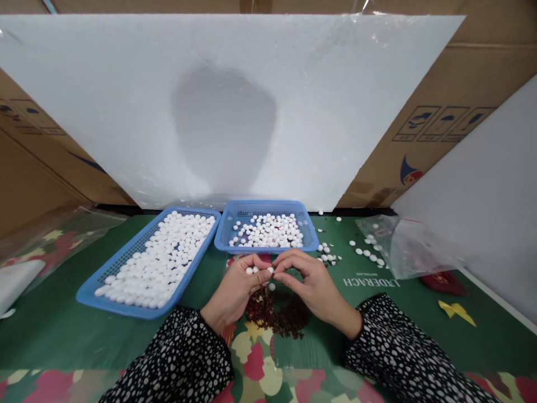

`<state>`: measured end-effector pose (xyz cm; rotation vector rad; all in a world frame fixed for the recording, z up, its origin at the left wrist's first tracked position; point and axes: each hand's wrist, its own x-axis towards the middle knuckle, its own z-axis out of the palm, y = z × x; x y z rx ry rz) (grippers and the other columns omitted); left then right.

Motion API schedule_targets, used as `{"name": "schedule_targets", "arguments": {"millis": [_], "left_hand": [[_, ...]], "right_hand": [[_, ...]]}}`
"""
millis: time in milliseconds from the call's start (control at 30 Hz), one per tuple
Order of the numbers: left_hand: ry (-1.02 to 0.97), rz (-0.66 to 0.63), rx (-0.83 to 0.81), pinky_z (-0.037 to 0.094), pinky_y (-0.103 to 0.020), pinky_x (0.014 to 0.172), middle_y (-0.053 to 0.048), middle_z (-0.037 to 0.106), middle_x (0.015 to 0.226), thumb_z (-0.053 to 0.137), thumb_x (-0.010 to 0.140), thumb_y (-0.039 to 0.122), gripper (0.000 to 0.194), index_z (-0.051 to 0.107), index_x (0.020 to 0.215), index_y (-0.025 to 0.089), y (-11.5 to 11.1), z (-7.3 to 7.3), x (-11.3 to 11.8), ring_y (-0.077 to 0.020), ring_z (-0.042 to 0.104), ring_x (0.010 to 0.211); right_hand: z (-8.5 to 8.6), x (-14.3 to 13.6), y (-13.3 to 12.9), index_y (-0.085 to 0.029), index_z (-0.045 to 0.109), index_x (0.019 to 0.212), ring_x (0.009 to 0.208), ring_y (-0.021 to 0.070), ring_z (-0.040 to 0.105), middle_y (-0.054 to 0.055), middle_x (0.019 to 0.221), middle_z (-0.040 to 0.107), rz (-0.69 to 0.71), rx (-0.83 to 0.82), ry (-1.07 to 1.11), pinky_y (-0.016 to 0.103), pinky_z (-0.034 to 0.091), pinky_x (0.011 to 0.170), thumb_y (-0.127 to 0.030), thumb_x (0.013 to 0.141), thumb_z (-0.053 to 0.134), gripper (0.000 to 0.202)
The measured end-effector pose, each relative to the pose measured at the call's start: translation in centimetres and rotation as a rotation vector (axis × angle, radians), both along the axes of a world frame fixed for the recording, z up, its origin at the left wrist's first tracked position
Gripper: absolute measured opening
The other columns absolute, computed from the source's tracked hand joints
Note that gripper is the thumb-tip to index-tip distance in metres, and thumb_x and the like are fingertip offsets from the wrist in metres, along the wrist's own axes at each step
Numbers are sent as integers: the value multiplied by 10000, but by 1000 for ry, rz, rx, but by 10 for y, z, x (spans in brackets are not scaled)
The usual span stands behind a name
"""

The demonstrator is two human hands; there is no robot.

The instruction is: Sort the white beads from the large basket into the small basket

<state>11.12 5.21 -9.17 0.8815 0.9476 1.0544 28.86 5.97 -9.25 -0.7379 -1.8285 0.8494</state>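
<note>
Several small white round pieces [255, 270] lie in my left hand [237, 285], its fingers curled around them and its thumb pressed over them. My right hand [310, 282] meets it at the fingertips, thumb and forefinger closed at a white piece [271, 270] between the two hands. Another white piece [272, 286] shows just below the fingertips. Under my hands is a loose pile of dark reddish-brown flakes [279, 316]. Just beyond them stands a blue perforated basket [312, 238] with white pieces and some dark bits inside.
A longer blue basket [90, 295] full of white pieces stands at the left. Loose white pieces [367, 253] and a clear plastic bag [409, 243] lie at the right, near a yellow scrap [457, 312]. A white panel [314, 112] and cardboard [470, 73] close off the back.
</note>
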Motion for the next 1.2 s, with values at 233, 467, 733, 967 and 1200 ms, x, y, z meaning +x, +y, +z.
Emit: {"name": "schedule_targets", "arguments": {"millis": [233, 467, 733, 967, 1200], "left_hand": [[36, 29, 46, 306, -203, 537, 49, 557, 588, 843, 644, 293, 301, 579, 655, 146, 0, -2, 1, -75, 440, 534], [178, -58, 190, 391, -253, 659, -2, 636, 663, 782, 713, 301, 246, 603, 635, 151, 0, 2, -4, -127, 523, 635], [175, -7, 175, 314, -188, 518, 73, 545, 649, 808, 681, 346, 441, 409, 810, 212, 1, 3, -4, -82, 453, 534], [469, -68, 196, 249, -219, 469, 32, 500, 578, 485, 919, 503, 383, 496, 717, 178, 4, 10, -11, -74, 338, 455], [341, -193, 81, 309, -228, 547, -9, 618, 876, 534, 895, 311, 127, 561, 932, 192, 3, 12, -18, -99, 425, 581]], "right_hand": [[-5, -2, -1, -198, 627, 836, 868, 188, 614, 16, 923, 643, -21, -52, 37, 324, 488, 784, -218, 935, 671, 110], [-7, -3, 0, -222, 640, 1062, 880, 188, 648, 29, 992, 672, 59, -166, 98, 342, 546, 804, -235, 938, 672, 128], [3, 3, 2, -312, 665, 1180, 962, 197, 644, 6, 1062, 701, 103, 214, -96, 389, 552, 848, -169, 992, 564, 257], [12, 13, 41, -244, 690, 1037, 945, 206, 659, 20, 1009, 694, -178, 341, -129, 374, 558, 850, -72, 911, 551, 254], [-2, 21, 62, -196, 690, 1079, 1125, 301, 580, 110, 1239, 611, -252, 416, -410, 498, 500, 942, -62, 917, 604, 227]]}}
